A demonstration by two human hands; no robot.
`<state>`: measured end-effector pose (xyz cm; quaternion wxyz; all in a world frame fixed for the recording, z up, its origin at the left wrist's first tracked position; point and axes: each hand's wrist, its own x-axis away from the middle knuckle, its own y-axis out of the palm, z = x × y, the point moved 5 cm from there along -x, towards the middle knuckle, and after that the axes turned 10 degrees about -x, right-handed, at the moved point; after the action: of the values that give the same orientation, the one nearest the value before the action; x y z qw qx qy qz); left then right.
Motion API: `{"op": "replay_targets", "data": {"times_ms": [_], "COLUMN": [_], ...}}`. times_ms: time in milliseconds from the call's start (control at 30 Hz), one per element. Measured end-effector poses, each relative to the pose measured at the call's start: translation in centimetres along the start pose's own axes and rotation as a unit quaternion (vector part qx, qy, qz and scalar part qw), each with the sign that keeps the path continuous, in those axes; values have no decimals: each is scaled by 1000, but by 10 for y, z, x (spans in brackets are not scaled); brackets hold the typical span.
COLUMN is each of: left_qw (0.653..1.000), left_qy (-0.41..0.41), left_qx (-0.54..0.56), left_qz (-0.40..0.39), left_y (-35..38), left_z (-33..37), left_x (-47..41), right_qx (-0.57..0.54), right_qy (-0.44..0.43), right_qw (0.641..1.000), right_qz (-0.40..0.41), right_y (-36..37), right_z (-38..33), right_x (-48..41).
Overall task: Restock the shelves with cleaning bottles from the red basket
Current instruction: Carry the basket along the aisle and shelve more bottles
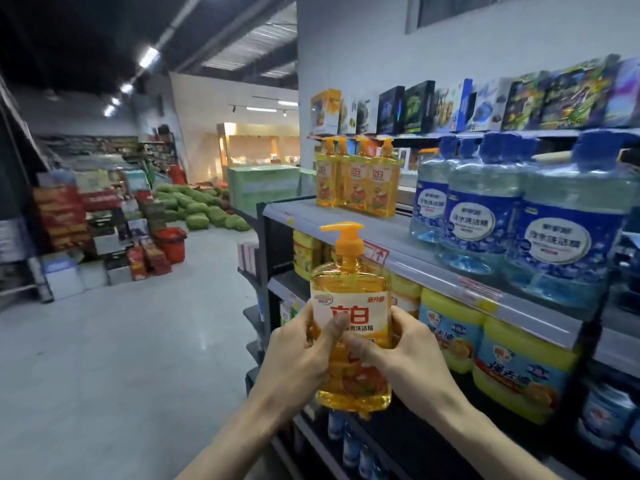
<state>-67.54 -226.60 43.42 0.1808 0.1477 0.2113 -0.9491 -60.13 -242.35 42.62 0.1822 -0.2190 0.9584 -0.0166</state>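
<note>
An orange pump bottle of dish soap [349, 292] stands upright in front of me, held by both hands below the grey shelf [346, 225]. My left hand [298, 355] grips its left side with the thumb across the white label. My right hand [405, 355] grips its right side. On the shelf's far end stand several matching orange pump bottles [356, 181]. Large blue jugs [512, 220] fill the shelf's right part. A bare stretch of shelf lies between the two groups. A red basket [170, 243] stands on the floor far off down the aisle.
Yellow-lidded tubs [485, 341] fill the shelf below, and small bottles [349, 441] stand lower still. Boxed toys [485, 105] line the top shelf. Stacked goods [86, 230] and a pile of watermelons [197, 206] lie across the pale open floor to the left.
</note>
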Motion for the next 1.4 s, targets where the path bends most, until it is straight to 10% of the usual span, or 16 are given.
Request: {"op": "replay_targets", "data": {"times_ms": [867,1400], "left_qw": [959,974], "left_qy": [280,165], "left_qx": [-19,-3], "left_qz": [-51,-154], "left_y": [-155,-64], "left_z": [-17,-80], "left_x": [-306,-520], "right_qx": [39,150], "right_qy": [-213,-98], "right_qw": [972,972], "right_qz": [96,151], "right_y": [94,6], "right_z": [-59,28], "right_x": [-296,-489]}}
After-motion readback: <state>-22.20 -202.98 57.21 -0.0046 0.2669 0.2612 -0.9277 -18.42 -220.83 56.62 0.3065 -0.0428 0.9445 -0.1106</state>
